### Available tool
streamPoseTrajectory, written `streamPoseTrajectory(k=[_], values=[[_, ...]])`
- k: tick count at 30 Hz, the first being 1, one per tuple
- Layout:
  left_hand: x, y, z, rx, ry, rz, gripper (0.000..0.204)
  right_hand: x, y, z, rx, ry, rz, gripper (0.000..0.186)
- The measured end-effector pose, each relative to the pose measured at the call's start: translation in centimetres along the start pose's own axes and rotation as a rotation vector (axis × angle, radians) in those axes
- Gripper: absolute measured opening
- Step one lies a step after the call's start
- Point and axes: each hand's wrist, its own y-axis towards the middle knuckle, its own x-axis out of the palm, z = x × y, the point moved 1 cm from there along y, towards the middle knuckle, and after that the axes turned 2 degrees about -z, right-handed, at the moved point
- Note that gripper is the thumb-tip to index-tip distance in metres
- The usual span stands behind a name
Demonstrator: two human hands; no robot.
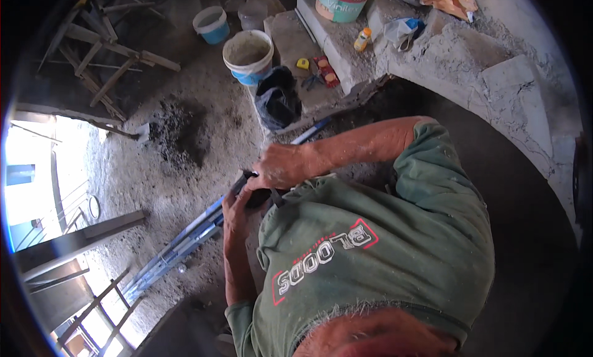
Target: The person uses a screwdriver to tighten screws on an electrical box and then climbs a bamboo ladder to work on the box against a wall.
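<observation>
Fingers of the left hand (235,205) are closed about a small dark item (241,184) at the centre of the frame, just by the green shirt (377,233). Right hand (281,165) is bent over the same item; its fingertips are partly hidden, so its grip cannot be told. Bluish metal bars (170,253) run beneath the hands toward the lower left, resting on ground (133,184) that is grey, rough and gritty. A dark heap (179,131) lies left of centre, with a metal blade (144,133) at its edge. At upper centre, a dusty slab (287,38) bears a crumpled black bag (278,103), a yellow tape measure (302,63) and a red packet (325,71). A grey-crusted bucket (249,51) stands beside it. Noted further: wooden framework (102,48), upper left; bright opening (31,153), left edge; dusty, cracked masonry (519,103), upper right.
</observation>
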Motion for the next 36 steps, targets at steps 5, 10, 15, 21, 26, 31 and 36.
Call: streamPoseTrajectory(k=[5,10,15,21,26,31,36], values=[[0.7,0.3,0.2,0.077,0.037,0.111,0.045,0.3,0.3,1.1,0.106,0.185,-0.03,0.018],[0.6,1.0,0.3,0.247,0.195,0.124,0.055,2.3,-0.6,3.6,-0.163,0.011,0.278,0.019],[0.2,0.7,-0.8,0.33,0.368,0.186,0.061,0.8,-0.6,2.1,0.073,0.295,0.199,0.015],[0.2,-1.8,-0.6,0.174,0.069,0.039,0.042,0.4,0.9,0.8,-0.357,-0.107,0.263,0.012],[0.5,-1.4,-1.2,-0.049,-0.374,0.13,0.034,0.2,1.8,1.4,-0.373,-0.114,0.161,0.022],[0.7,-2.0,0.2,0.145,0.005,0.2,0.048,0.6,2.5,2.2,-0.216,0.002,-0.007,0.018],[0.4,-1.6,-1.1,0.155,-0.022,0.243,0.059,-0.2,2.4,1.3,-0.134,0.167,0.035,0.011]])
